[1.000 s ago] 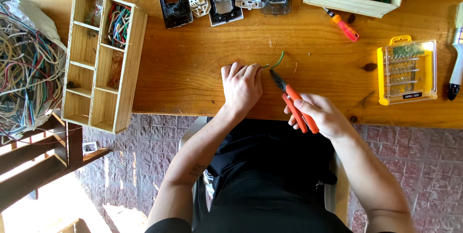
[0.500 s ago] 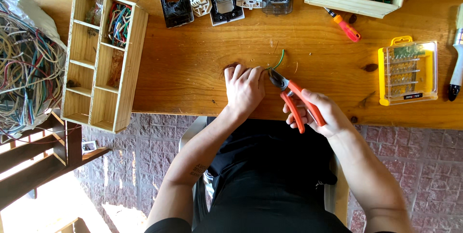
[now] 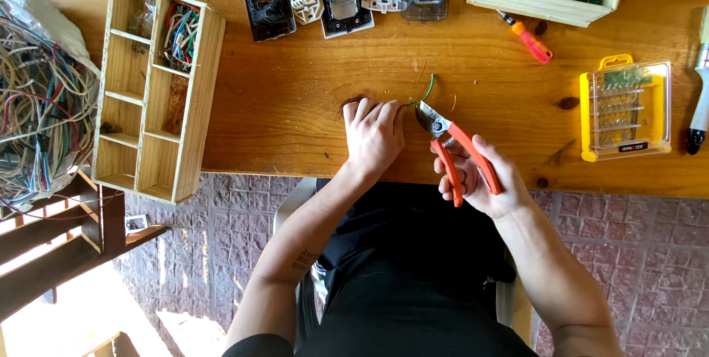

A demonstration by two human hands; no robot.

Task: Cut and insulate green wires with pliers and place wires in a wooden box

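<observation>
Left hand (image 3: 375,134) pins green wire (image 3: 427,90); right hand (image 3: 484,180) grips orange-handled cutters (image 3: 452,144).
Cutter handles spread wider than before; yellow-framed clear bit case (image 3: 624,110) near worktop's right edge.

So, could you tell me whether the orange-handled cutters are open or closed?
Open: the cutters in the right hand have spread handles, their blades parted near the green wire.

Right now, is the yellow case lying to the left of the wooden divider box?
No, the yellow case lies far right; the wooden divider box is at the left.
</observation>
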